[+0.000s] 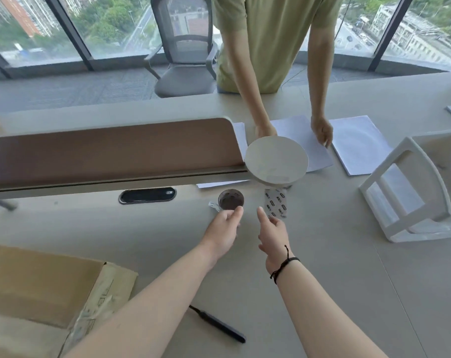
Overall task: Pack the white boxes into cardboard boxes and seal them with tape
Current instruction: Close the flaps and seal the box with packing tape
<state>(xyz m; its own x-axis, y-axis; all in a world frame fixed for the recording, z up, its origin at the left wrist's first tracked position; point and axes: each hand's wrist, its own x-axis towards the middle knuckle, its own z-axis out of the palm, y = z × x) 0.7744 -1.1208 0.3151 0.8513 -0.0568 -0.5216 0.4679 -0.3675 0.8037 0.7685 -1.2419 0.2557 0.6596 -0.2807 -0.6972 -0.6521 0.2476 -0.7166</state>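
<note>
Two forearms are seen reaching forward over a long pale bench [335,254], viewed from above. A brown divider panel [110,148] runs across the bench on the left. A flattened cardboard box [38,282], with strips of clear tape along its edge, lies at the near left corner. An open white box [413,192] lies tipped on its side at the far right. A second person in an olive shirt [273,40] stands across the bench, and a round white disc [276,158] is held out by one of their hands above white sheets of paper [353,143].

A roll of clear tape [231,199] with a dark core rests near the middle of the bench. A small printed sachet [275,202] lies just right of it. A black pen-like tool [219,324] lies near the bottom edge.

The step in hand appears to be fetching the tape, so packing looks barely begun. The left hand [223,228] has curled fingers touching the roll's near rim; its grip is not yet closed round the roll. The right hand [272,233], wearing a black cord bracelet [284,267], is open and holds nothing, with its forefinger stretched toward the sachet. The next move probably calls for closing the left grip on the roll and lifting it toward the cardboard.
</note>
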